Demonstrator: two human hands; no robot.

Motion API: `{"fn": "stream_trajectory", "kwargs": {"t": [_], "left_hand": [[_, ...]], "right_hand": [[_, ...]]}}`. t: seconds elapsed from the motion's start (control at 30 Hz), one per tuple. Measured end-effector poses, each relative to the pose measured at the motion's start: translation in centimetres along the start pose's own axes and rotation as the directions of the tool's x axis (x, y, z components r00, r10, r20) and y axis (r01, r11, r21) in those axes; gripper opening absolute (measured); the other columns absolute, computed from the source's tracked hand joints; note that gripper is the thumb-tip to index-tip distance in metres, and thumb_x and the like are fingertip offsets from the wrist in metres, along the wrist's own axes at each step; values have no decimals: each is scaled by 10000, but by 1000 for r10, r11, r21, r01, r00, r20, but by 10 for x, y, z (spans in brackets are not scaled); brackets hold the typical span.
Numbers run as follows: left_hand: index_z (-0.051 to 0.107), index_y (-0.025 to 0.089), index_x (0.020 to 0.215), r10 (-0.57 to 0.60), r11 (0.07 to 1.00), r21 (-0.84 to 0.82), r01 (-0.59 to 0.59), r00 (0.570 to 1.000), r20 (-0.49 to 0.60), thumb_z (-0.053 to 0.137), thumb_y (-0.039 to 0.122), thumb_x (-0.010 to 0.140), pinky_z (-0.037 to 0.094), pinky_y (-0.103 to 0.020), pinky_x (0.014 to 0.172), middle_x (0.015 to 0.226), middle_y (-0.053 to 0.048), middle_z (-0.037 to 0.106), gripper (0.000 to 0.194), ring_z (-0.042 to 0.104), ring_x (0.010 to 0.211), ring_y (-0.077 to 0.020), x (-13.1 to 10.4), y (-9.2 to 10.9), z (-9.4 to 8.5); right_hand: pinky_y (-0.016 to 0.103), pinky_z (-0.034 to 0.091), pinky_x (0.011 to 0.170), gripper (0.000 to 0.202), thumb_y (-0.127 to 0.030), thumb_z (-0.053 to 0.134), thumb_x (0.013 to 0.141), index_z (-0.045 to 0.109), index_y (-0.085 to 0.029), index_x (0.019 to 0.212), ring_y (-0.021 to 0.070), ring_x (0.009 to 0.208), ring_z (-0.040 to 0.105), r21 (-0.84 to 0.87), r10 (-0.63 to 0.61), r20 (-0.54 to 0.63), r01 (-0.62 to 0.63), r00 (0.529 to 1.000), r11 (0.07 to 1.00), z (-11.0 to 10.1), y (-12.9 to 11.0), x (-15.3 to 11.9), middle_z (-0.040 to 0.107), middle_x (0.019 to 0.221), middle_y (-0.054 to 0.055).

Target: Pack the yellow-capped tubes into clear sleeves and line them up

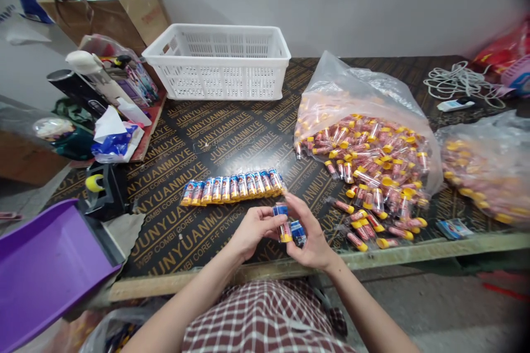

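Note:
Close to the table's front edge, my left hand [255, 230] pinches a small tube [283, 223] with a blue top part and a yellow lower end. Facing it, my right hand [310, 234] has its fingers curled around a blue item [298, 233], its fingertips near the tube. Just behind my hands lies a row of blue-and-yellow wrapped tubes [234, 186], side by side. To the right, clear tubes with yellow caps [372, 160] spill in a heap out of a plastic bag [366, 85]. Several loose ones lie near the front edge.
A white basket [219, 78] stands at the back. On the left are a tape dispenser [105, 193], a purple dustpan [49, 265] and a tray of bottles. Another filled bag [488, 165], a blue packet [454, 228] and a coiled cable [464, 83] lie on the right.

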State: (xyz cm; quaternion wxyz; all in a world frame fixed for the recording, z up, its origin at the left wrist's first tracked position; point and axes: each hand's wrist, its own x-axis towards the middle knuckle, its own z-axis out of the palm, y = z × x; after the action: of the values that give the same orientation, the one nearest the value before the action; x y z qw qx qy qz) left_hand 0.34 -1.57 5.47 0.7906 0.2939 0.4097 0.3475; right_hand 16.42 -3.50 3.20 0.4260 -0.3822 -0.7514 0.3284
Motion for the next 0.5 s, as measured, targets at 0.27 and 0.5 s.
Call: {"fn": "stream_trajectory", "kwargs": {"t": [0.27, 0.5], "left_hand": [[690, 101, 774, -15, 1000, -21, 14, 999, -31, 804, 373, 573, 447, -227, 549, 671, -51, 674, 357, 598, 552, -121, -1, -4, 4], [680, 111, 744, 33, 999, 42, -30, 997, -76, 781, 388, 590, 437, -228, 545, 664, -51, 675, 332, 593, 553, -124, -2, 2, -1]], "right_hand": [[432, 431, 1016, 792, -82, 495, 610, 324, -206, 1373, 257, 1221, 485, 56, 32, -24, -31, 999, 998, 3, 3, -5, 459, 1349, 113], [429, 429, 1019, 785, -140, 572, 694, 254, -214, 1408, 255, 1232, 473, 50, 45, 27, -47, 999, 998, -2, -2, 1, 399, 1400, 124]]}}
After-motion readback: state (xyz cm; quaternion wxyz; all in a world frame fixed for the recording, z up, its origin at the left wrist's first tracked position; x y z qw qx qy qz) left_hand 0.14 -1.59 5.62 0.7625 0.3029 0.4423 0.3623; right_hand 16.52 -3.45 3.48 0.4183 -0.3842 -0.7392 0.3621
